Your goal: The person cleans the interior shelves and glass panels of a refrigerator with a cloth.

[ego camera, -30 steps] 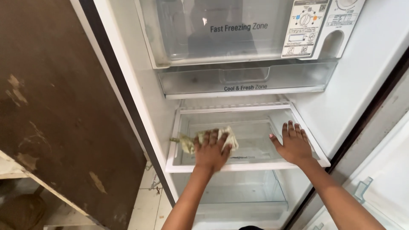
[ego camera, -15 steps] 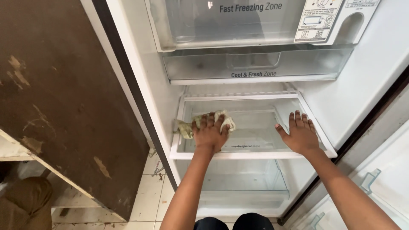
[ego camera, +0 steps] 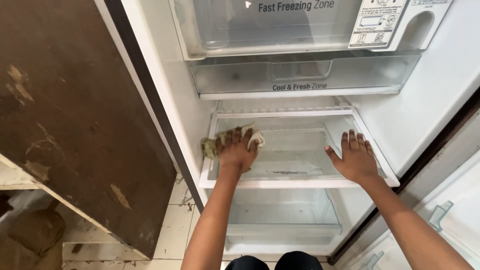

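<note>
I look into an open, empty white fridge. My left hand (ego camera: 237,150) presses a crumpled yellowish-green cloth (ego camera: 214,144) onto the left side of a glass shelf (ego camera: 295,182) with a white frame. My right hand (ego camera: 354,158) lies flat, fingers spread, on the right side of the same shelf and holds nothing. The cloth sticks out to the left of and beyond my fingers, close to the fridge's left inner wall.
Above the shelf sit a clear drawer (ego camera: 305,75) and a clear-fronted compartment (ego camera: 265,25) with a control panel (ego camera: 380,25). A clear bin (ego camera: 282,210) lies under the shelf. A worn brown cabinet (ego camera: 70,115) stands at left, the fridge door (ego camera: 440,220) at right.
My left hand and the cloth have slid to the left along the shelf. My right hand has stayed flat on the right side. My view has moved closer.
</note>
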